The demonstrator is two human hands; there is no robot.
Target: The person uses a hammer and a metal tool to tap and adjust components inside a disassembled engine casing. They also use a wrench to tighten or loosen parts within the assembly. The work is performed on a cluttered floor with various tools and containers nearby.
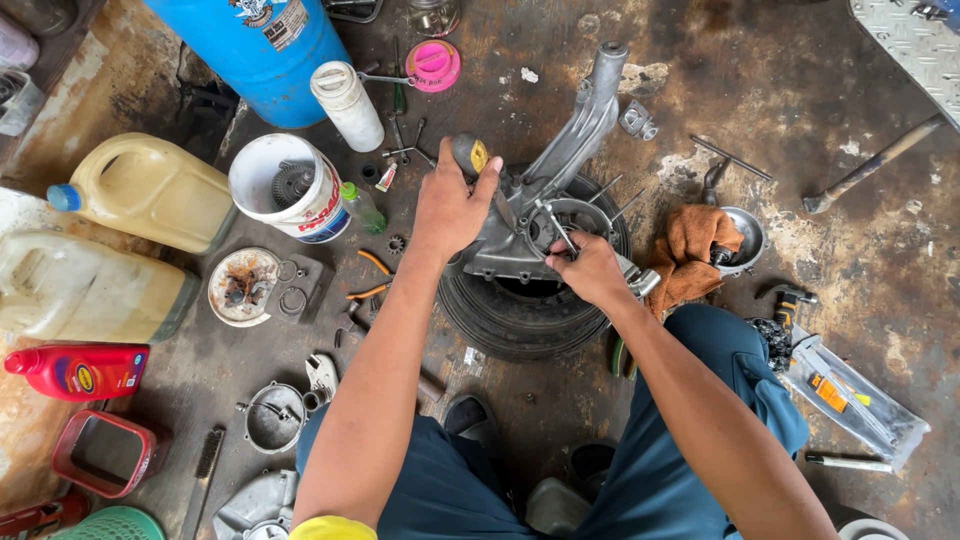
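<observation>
**Inspector A:** Head view. A grey cast-metal engine casing with a long arm (545,190) lies on a black rubber tyre (520,310) on the stained concrete floor (850,240), between the person's knees. State of the hands?

**Inspector B:** Left hand (450,205) is closed round a yellow-and-black tool handle (470,155), its shaft hidden behind the casing's left edge. Right hand (590,268) has its fingers pinched on a slim metal wrench (555,225) set into the casing's round opening.

**Inspector A:** Progress?

**Inspector B:** In my judgement, mid-way through. The casing is open, and loose parts lie about: a round metal cover (272,415) and rings beside a rusty plate (243,285). Whether it is being stripped or rebuilt, I cannot tell.

**Inspector A:** Surroundings?

**Inspector B:** An orange rag (690,255) just right of the tyre; a white plastic bucket (285,185) and yellowish jugs (150,190) to the left.
</observation>
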